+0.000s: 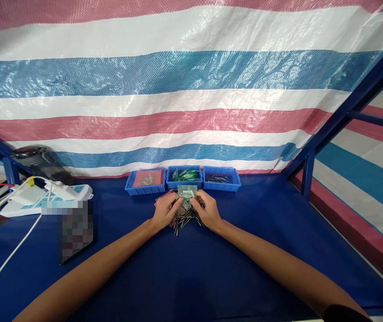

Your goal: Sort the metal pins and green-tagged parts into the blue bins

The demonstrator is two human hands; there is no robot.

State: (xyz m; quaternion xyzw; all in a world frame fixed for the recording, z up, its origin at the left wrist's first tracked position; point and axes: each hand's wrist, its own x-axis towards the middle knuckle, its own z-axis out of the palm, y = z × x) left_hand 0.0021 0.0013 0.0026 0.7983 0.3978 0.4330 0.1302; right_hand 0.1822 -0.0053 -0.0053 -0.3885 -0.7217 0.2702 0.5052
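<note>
Both my hands meet at the middle of the blue table over a pile of thin dark metal pins (185, 219). My left hand (165, 210) and my right hand (207, 209) have their fingers curled on a small clear plastic bag (186, 193) held between them above the pins. Just behind stand three small blue bins: the left bin (145, 182) has a pink bottom and a few pale parts, the middle bin (184, 176) holds green pieces, the right bin (221, 179) holds dark pins.
A white power strip (45, 197) with plugs and white cables (6, 241) lies at the left, beside a dark phone-like slab (76, 235). A dark device (37, 158) sits at the back left. A striped tarp (191, 89) backs the table; a blue frame post (307, 172) stands right.
</note>
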